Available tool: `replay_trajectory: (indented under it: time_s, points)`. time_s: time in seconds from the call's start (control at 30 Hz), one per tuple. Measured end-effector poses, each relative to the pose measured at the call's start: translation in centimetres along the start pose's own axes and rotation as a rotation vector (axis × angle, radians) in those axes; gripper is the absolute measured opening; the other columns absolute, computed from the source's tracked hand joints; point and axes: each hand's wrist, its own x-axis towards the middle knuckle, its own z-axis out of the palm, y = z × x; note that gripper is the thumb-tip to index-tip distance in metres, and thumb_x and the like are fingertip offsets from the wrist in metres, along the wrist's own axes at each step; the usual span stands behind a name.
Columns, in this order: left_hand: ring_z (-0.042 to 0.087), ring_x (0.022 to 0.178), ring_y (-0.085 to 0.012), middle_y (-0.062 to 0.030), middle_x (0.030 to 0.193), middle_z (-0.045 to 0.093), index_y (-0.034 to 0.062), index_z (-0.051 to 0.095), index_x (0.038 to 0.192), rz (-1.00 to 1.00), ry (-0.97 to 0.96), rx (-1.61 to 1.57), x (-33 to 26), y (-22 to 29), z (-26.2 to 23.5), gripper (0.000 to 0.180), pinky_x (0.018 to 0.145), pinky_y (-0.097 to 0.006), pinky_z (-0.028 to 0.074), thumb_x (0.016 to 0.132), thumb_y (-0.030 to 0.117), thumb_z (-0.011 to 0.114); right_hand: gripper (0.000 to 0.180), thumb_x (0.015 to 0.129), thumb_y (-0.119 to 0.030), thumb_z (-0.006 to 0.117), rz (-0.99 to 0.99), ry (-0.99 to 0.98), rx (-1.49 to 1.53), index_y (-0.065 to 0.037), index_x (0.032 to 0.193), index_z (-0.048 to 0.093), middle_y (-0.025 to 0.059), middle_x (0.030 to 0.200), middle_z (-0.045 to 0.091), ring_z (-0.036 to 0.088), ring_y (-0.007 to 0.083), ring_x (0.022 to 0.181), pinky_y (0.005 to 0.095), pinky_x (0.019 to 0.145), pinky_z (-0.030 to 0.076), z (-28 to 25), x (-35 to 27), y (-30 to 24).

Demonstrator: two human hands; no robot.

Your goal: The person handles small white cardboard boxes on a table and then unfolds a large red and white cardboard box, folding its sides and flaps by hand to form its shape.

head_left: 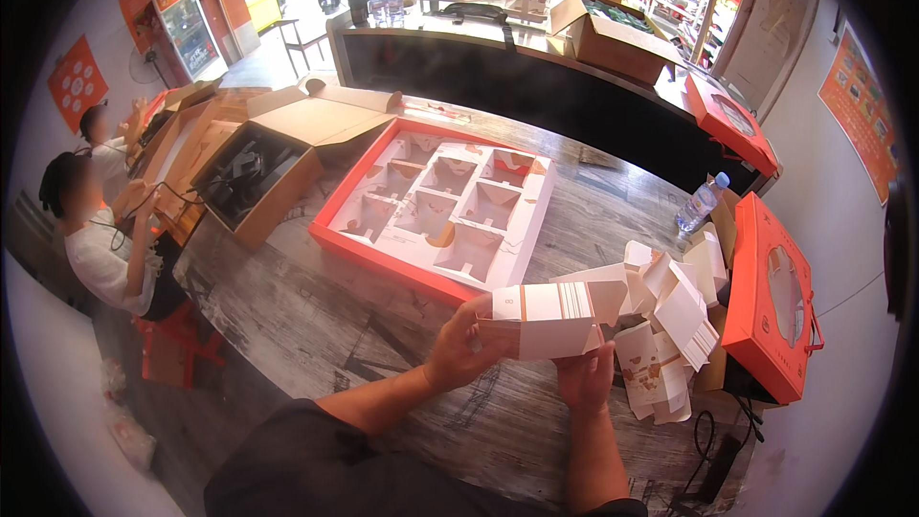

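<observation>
Both hands hold a small white cardboard box (550, 318) that is partly folded, its flaps still loose. My left hand (464, 349) grips its left end and my right hand (586, 375) supports it from below at the right. Just beyond the box lies an orange tray (373, 254) with a white insert divided into several empty compartments (450, 203). A pile of similar white folded boxes (675, 311) lies to the right of my hands.
An open brown carton (254, 177) stands left of the tray. Orange gift boxes (771, 297) stand at the right, with a water bottle (699, 203) behind them. Two people sit at the far left (100, 230). A dark counter with cartons (613, 38) runs behind the wooden table (316, 325).
</observation>
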Motion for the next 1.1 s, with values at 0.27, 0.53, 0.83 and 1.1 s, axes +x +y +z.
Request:
replay_trajectory:
  time_s: [0.27,0.53,0.83,1.1]
  points:
    - [0.064,0.102,-0.0169,-0.0129,0.126,0.061,0.0003,0.043,0.145,0.067,-0.053,0.183,0.3,0.8,0.7,0.062,0.086,-0.032,0.056,0.092,0.008,0.075,0.064,0.097,-0.02,0.068,-0.095,0.155,-0.243,0.0,0.15,0.039,0.0126,0.142,0.056,0.052,0.0258,0.133,0.0414,0.114,0.039,-1.6,-0.5,0.9]
    - [0.062,0.104,-0.0177,-0.0128,0.13,0.058,0.0025,0.056,0.133,0.0,-0.135,-0.056,1.3,0.9,-1.6,0.05,0.086,-0.032,0.052,0.093,0.025,0.076,0.06,0.09,-0.009,0.062,0.085,0.082,-0.239,0.005,0.145,0.043,0.0142,0.135,0.059,0.058,0.0252,0.125,0.0397,0.107,0.046,-0.5,-0.3,-0.9]
    - [0.055,0.122,-0.0318,-0.0163,0.131,0.057,0.0081,0.067,0.126,0.094,-0.379,0.358,2.5,2.7,-1.0,0.048,0.105,-0.042,0.044,0.082,0.017,0.082,0.055,0.092,-0.009,0.068,0.284,-0.195,-0.632,0.0,0.142,0.049,0.0041,0.125,0.062,0.057,0.0123,0.115,0.0291,0.099,0.046,1.4,-0.4,-1.5]
    - [0.055,0.123,-0.0339,-0.017,0.13,0.058,0.0105,0.066,0.125,0.049,-0.516,0.334,2.3,1.7,-1.5,0.049,0.103,-0.042,0.047,0.081,0.023,0.085,0.054,0.091,-0.011,0.068,0.373,-0.261,-0.661,0.001,0.141,0.05,0.0028,0.125,0.061,0.056,0.0119,0.115,0.0293,0.098,0.047,1.1,-0.7,-1.6]
